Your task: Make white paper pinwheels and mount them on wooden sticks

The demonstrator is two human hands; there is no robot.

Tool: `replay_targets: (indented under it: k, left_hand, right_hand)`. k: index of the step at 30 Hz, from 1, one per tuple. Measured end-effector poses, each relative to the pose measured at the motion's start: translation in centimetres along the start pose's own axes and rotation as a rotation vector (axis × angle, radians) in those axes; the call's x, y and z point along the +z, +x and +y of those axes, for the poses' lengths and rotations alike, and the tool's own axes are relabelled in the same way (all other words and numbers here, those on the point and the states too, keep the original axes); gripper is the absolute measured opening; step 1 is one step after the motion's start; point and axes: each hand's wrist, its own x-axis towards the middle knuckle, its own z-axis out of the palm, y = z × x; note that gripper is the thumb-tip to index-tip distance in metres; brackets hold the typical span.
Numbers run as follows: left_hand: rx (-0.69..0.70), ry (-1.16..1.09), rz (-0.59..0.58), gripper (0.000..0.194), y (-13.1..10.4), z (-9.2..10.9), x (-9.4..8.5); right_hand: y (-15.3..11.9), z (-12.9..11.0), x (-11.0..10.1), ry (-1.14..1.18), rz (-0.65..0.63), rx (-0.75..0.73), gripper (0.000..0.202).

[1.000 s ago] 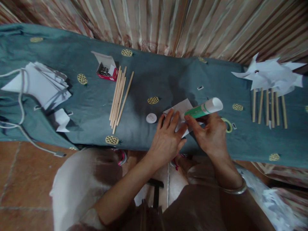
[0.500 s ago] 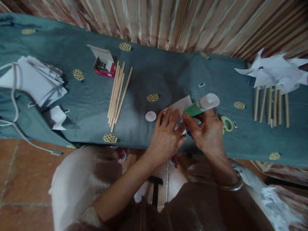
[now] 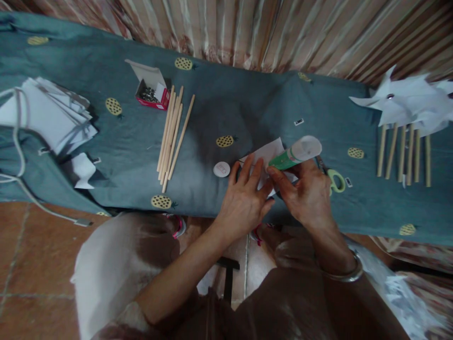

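Observation:
My left hand (image 3: 242, 196) lies with its fingers spread on a white piece of paper (image 3: 271, 150), pressing it against the cloth. In my right hand (image 3: 307, 191) is a green and white glue stick (image 3: 295, 153), tilted, its lower end down at the paper beside my left fingers. Both hands hide part of the paper. A round white cap (image 3: 222, 169) with printing on it rests just left of my left fingertips. Scissors with light green handles (image 3: 336, 181) lie right beside my right hand, their blades partly covered by it.
Several wooden sticks (image 3: 173, 137) lie left of centre, near an open red box (image 3: 154, 97) of small metal pins. Stacked white paper (image 3: 53, 113) and a white cable (image 3: 21, 156) are at far left. Paper pinwheels (image 3: 406, 104) on sticks lie at right.
The view has shifted slightly. My left hand stays on the paper, and the glue stick in my right hand remains at nearly the same spot.

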Motion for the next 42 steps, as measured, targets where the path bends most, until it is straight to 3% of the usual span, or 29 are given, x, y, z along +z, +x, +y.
replay_targets:
  k: [14, 23, 30, 42]
  left_hand:
    - [0.008, 0.000, 0.003, 0.044, 0.1, 0.0, -0.1]
    - [0.021, 0.024, 0.015, 0.040, 0.0, -0.2, -0.1]
    - [0.027, 0.017, 0.018, 0.040, 0.0, -0.2, -0.1]
    - [0.021, 0.018, 0.012, 0.041, 0.1, -0.2, -0.1]
  right_hand:
    - [0.7, 1.3, -0.9, 0.055, -0.180, -0.109, 0.030]
    - [0.3, 1.4, -1.0, -0.025, -0.125, -0.177, 0.031]
    - [0.1, 1.3, -1.1, -0.020, -0.144, -0.102, 0.026]
    - [-0.1, 1.5, -1.1, -0.070, -0.071, -0.068, 0.020]
